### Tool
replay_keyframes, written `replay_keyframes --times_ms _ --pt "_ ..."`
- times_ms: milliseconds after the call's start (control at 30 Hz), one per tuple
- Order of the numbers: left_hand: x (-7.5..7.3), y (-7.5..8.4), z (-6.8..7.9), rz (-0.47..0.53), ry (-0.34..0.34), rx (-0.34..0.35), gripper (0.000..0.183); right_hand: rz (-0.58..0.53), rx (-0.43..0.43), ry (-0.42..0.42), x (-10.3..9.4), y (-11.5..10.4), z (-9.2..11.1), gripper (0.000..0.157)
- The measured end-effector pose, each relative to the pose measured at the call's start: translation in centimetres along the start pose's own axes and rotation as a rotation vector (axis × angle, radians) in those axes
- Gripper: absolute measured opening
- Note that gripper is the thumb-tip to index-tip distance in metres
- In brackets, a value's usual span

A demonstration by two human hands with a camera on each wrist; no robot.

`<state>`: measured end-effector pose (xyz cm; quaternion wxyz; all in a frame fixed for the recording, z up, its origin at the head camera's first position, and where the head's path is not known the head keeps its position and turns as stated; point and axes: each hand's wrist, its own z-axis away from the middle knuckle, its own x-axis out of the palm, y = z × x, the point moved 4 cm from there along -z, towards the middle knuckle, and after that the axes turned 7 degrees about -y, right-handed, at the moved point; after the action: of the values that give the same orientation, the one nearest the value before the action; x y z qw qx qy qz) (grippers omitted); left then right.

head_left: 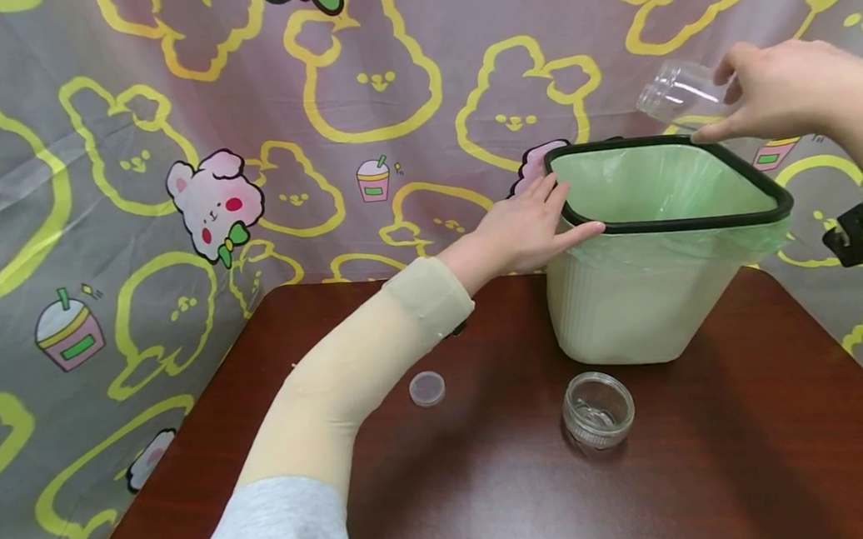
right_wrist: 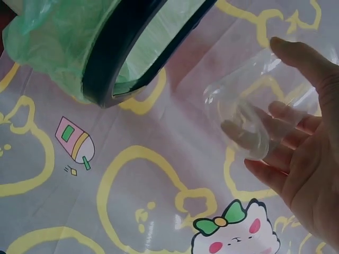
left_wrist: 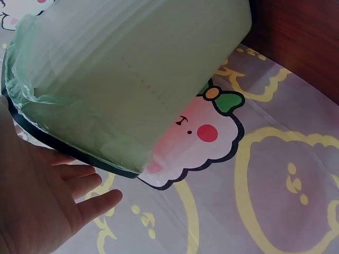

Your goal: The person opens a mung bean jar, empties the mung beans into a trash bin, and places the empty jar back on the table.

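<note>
My right hand holds a clear plastic jar by its base end, thumb on one side and fingers on the other. The jar lies tilted above the back of the bin's rim, its threaded mouth pointing left. In the right wrist view the fingers show through the jar. My left hand is at the left corner of the trash bin, with fingers spread and straight by the black rim. The left wrist view shows the left hand beside that rim, not curled round it.
A green plastic bag lines the bin. On the brown table stands a small clear round jar in front of the bin. A translucent round lid lies to its left. A patterned curtain hangs behind.
</note>
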<state>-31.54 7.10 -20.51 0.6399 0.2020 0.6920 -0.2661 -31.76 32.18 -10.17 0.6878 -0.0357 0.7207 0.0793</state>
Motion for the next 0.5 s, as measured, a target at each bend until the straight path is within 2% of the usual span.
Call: replay_keyframes --times_ms 300,500 --pt "-0.2 -0.4 0.5 -0.025 -0.047 -0.007 0.09 -0.163 0.029 0.031 -0.1 -0.9 0.6 0.082" --pt "-0.7 -1.5 1.4 -0.031 -0.029 0.014 0.089 -0.311 0.047 0.046 0.3 -1.4 0.9 0.086"
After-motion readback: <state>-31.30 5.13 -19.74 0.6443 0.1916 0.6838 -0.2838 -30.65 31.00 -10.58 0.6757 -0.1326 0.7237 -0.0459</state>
